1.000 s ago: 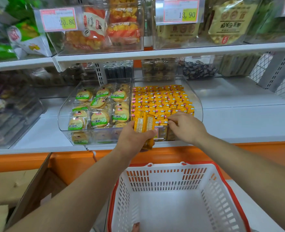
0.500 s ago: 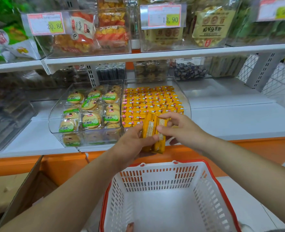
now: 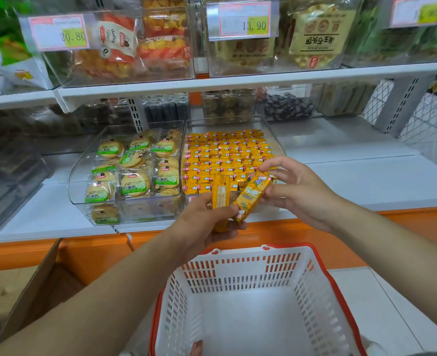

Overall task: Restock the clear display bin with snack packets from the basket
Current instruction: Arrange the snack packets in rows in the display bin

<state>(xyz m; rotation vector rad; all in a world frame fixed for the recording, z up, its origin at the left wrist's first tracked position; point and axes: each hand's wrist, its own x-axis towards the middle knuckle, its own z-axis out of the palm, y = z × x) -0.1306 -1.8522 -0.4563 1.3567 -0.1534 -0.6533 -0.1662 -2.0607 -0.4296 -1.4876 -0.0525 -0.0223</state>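
Gripping a small stack of orange-yellow foil snack packets (image 3: 221,199) in its curled fingers, the left hand (image 3: 202,224) sits at centre frame with the stack standing almost upright. The right hand (image 3: 298,194), just to the right of it, pinches the upper end of a single packet (image 3: 253,195) between thumb and fingertips. That packet's long axis slants from lower left, where its foot rests against the left thumb, to upper right. The clear plastic display bin (image 3: 277,146) lies directly above the hands in the frame, just beyond them on the white shelf. It is nearly full of matching orange packets set in tidy rows that run left to right. The right hand is the nearer of the two to it, its fingertips overlapping the bin's front right corner. The coming move looks like a short forward reach by that hand, with the slanted packet turned to match the rows. Whether a gap is left in the front row I cannot tell, since the hands cover it. At the lower centre of the frame, the white plastic basket with a red rim (image 3: 238,274) shows a bare floor, so these are probably the last packets. A neighbouring clear bin of round green-labelled biscuits (image 3: 80,176) stands touching the display bin's left side.
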